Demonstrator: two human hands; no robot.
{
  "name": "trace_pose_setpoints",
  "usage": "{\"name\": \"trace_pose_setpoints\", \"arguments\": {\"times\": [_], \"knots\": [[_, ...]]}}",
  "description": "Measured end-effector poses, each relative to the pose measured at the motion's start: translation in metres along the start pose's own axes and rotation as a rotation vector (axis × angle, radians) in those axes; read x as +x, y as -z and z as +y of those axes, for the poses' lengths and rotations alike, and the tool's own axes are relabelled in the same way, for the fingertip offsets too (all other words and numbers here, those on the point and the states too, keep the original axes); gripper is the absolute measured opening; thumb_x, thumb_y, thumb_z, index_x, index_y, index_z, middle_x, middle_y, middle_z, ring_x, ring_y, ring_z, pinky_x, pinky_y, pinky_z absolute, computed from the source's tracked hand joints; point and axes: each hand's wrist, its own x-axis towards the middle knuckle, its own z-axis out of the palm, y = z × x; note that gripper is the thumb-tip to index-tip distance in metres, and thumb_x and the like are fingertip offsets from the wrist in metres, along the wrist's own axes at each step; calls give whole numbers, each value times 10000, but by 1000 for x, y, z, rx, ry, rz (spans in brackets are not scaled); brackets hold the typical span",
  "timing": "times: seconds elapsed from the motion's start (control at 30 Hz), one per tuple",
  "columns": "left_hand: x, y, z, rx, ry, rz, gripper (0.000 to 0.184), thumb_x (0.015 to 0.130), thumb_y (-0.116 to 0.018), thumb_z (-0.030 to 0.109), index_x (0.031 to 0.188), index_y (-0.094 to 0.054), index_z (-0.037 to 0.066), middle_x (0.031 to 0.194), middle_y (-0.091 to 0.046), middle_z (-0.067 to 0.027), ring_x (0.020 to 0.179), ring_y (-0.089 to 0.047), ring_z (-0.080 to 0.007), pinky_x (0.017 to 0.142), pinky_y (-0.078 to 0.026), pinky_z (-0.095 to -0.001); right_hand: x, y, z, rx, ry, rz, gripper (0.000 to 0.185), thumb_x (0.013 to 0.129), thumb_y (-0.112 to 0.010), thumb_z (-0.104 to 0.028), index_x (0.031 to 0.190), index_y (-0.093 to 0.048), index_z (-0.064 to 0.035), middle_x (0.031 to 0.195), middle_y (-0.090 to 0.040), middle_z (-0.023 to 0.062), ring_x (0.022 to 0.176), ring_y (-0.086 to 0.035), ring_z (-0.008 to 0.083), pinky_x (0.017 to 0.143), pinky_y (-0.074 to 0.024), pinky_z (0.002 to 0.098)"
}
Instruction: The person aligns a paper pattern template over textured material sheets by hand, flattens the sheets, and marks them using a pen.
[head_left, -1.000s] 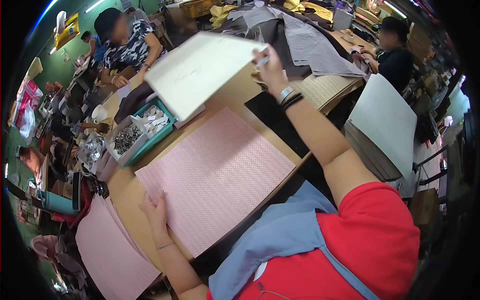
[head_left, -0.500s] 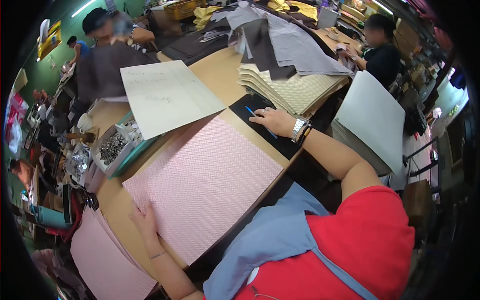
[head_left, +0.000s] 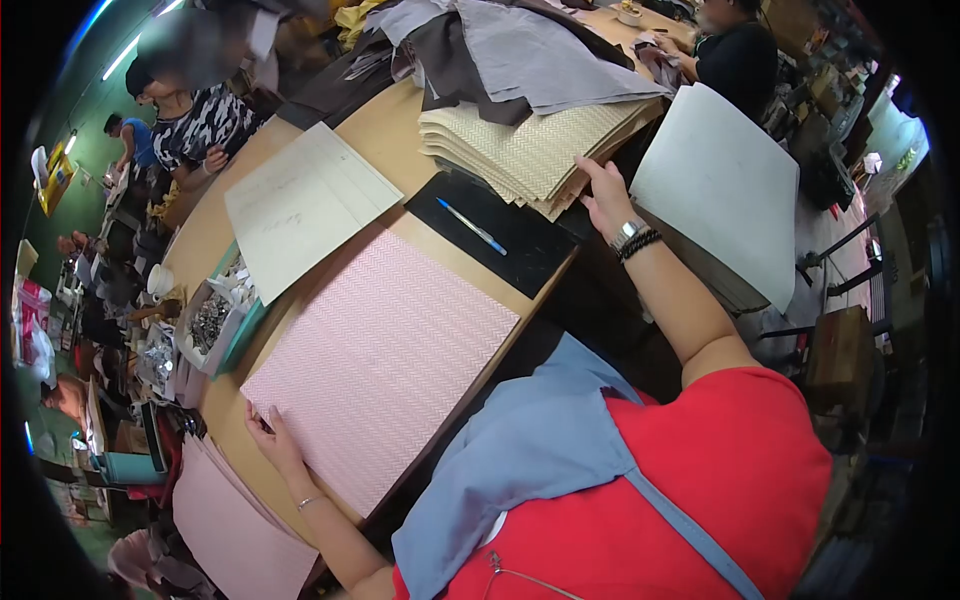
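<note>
A pink herringbone-textured sheet (head_left: 385,365) lies on the wooden table in front of me. At its left corner is my left hand (head_left: 275,440), fingers apart, touching or close to the edge. My right hand (head_left: 607,195) is at the right edge of a stack of cream woven-pattern sheets (head_left: 530,150), its thumb and fingers apart. A blue pen (head_left: 470,225) rests on a black mat (head_left: 500,245) between the stack and the pink sheet. Beyond the pink sheet lies a pale board (head_left: 305,205) with faint writing, partly over a teal tray (head_left: 240,335).
More pink sheets (head_left: 235,520) hang at the lower left. White-topped boards (head_left: 715,190) stand in a stack at the right. Grey and dark fabric (head_left: 550,55) covers the cream stack's far side. One person (head_left: 200,125) is at the far left, another (head_left: 735,60) at the upper right.
The pale board has gone from my right hand down onto the table. The pen has been let go on the black mat. My right hand has moved to the cream stack, and the view has shifted.
</note>
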Motion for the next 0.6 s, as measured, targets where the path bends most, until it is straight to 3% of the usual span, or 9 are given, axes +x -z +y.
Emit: {"name": "trace_pose_setpoints", "arguments": {"times": [0.13,0.2,0.3,0.4,0.6], "knots": [[7,9,-15,49,12,21,483,952,-556,105,1383,-360,6,1175,-541,-132,1075,-520,-202,953,-404,-314,6,-6,-16,75,-187,76,558,808,-714,-186,1285,-448,-70,1274,-512,84,1204,-453,251,991,-343,528],[16,12,-26,-1,55,66,493,950,-564,117,1385,-362,2,1244,-520,-143,1122,-515,-225,978,-396,-321,18,-1,-19,126,-253,96,553,789,-749,-240,1263,-495,-110,1311,-492,70,1209,-446,242,984,-352,491],[10,-18,40,124,-5,261,526,938,-587,141,1390,-361,-6,1368,-449,-159,1234,-463,-271,1047,-348,-354,34,4,-20,130,-341,103,606,760,-787,-303,1264,-496,-134,1318,-492,58,1216,-439,228,986,-357,471],[27,-40,72,389,-292,127,552,922,-607,156,1391,-367,-8,1446,-378,-164,1321,-385,-295,1106,-279,-379,54,11,-17,91,-388,64,648,724,-820,-368,1246,-506,-147,1303,-507,44,1215,-441,212,986,-362,453],[19,-145,133,150,-410,-261,575,897,-640,168,1383,-383,-2,1400,-423,-176,1329,-375,-293,1124,-248,-385,53,2,-18,12,-340,-157,745,701,-832,-419,1297,-511,-107,1281,-558,66,1206,-476,208,1036,-341,411]]}}
